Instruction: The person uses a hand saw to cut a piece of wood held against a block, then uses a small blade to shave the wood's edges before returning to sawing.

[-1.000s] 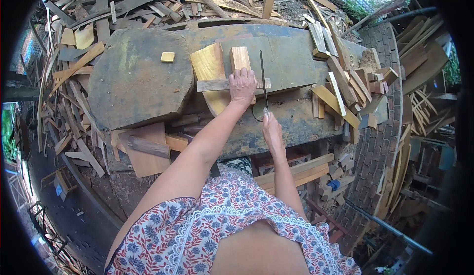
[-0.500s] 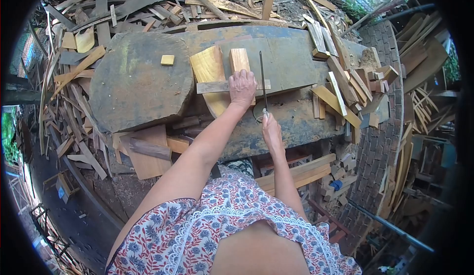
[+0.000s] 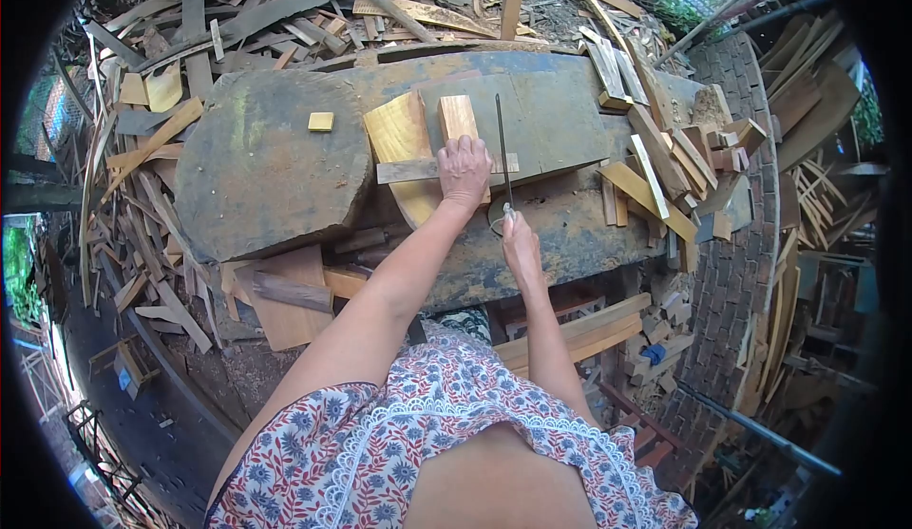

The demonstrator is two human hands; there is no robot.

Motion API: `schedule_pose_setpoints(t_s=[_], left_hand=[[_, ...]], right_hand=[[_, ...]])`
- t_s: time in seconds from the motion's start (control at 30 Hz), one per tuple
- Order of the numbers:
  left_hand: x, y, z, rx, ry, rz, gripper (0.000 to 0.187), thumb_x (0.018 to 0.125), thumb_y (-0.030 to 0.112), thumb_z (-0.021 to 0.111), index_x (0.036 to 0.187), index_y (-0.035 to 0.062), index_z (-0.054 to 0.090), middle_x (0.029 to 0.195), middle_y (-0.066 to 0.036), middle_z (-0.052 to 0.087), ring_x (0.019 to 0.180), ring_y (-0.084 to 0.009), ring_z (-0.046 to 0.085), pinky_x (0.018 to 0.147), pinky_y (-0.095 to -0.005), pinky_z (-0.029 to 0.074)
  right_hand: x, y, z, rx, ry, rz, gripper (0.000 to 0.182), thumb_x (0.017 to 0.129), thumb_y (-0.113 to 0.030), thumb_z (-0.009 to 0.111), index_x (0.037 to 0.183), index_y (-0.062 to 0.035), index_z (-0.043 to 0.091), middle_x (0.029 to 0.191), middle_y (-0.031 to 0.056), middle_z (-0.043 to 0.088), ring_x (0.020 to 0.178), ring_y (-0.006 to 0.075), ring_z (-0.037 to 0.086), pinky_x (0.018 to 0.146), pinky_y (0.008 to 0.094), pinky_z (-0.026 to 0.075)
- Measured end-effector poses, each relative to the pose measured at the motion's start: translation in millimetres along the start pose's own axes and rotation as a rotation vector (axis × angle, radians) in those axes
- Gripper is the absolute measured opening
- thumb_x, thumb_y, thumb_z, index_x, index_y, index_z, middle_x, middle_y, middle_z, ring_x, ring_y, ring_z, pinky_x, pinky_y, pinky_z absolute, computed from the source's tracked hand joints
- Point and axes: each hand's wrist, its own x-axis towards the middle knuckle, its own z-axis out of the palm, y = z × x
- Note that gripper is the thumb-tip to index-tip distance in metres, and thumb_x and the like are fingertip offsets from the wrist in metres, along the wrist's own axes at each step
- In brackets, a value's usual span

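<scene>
My left hand (image 3: 465,170) is closed over a thin wooden strip (image 3: 404,171) lying crosswise on the bench, fingers curled down on it. Under the strip is a reddish wooden block (image 3: 457,118), pointing away from me. A yellow curved board (image 3: 397,130) lies just left of the block, also crossed by the strip. In my right hand (image 3: 521,249) is the handle of a handsaw (image 3: 503,149). Its narrow dark blade points away from me, seen nearly edge-on, and crosses the strip close to its right end.
A thick wooden slab (image 3: 271,163) sits left on the worn workbench (image 3: 570,235), with a small yellow block (image 3: 321,122) on it. Offcuts (image 3: 679,168) are heaped at the right end. Scrap wood (image 3: 313,21) piles up behind, and a brick path (image 3: 727,216) runs along the right.
Both hands, the strip and the saw keep nearly the same places. The whole view has shifted very slightly.
</scene>
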Motion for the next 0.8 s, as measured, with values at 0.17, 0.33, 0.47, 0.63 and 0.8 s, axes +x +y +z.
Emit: schedule_pose_setpoints(t_s=[0.17,0.33,0.47,0.63,0.8], left_hand=[[-0.2,2.1,-1.5,-0.007,0.010,-0.008,0.012,0.078,0.022,0.058,0.078,0.0119,0.052,0.081,-0.006,0.050,0.082,-0.0239,0.050,0.070,-0.0385,0.039],[-1.3,0.4,1.3,0.013,0.034,-0.018,0.012,0.078,0.023,0.059,0.078,0.0121,0.052,0.081,-0.006,0.050,0.082,-0.0238,0.050,0.069,-0.0381,0.039],[-0.1,0.7,-1.6,0.006,0.009,-0.001,0.012,0.078,0.023,0.059,0.079,0.0122,0.053,0.082,-0.006,0.050,0.083,-0.0237,0.050,0.070,-0.0383,0.039],[-0.4,1.9,-2.1,-0.001,-0.009,-0.006,0.012,0.079,0.023,0.058,0.080,0.0120,0.054,0.083,-0.006,0.050,0.084,-0.0239,0.050,0.072,-0.0387,0.039],[-1.2,1.9,-1.0,0.019,-0.015,-0.017,0.011,0.079,0.023,0.058,0.080,0.0120,0.054,0.082,-0.006,0.050,0.083,-0.0239,0.051,0.071,-0.0387,0.039]], right_hand=[[12.3,-6.4,-5.7,0.003,-0.032,0.065,0.035,0.097,-0.031,0.038,0.098,-0.0016,0.056,0.090,0.0264,0.062,0.090,0.0462,0.057,0.075,0.0507,0.043],[38.4,-21.0,-3.4,0.028,0.005,-0.006,0.035,0.097,-0.032,0.038,0.097,-0.0011,0.055,0.090,0.0276,0.061,0.090,0.0471,0.056,0.075,0.0506,0.043],[22.8,-14.2,-4.0,0.024,0.006,0.003,0.036,0.098,-0.033,0.037,0.097,-0.0014,0.055,0.090,0.0284,0.061,0.089,0.0485,0.056,0.074,0.0518,0.043],[-3.1,-3.2,-7.0,-0.004,-0.015,0.060,0.036,0.098,-0.033,0.037,0.096,-0.0013,0.055,0.088,0.0280,0.061,0.088,0.0481,0.056,0.073,0.0525,0.043],[21.0,-7.2,-5.2,0.023,-0.008,0.012,0.036,0.098,-0.032,0.037,0.095,-0.0012,0.055,0.088,0.0269,0.061,0.088,0.0476,0.056,0.073,0.0519,0.043]])
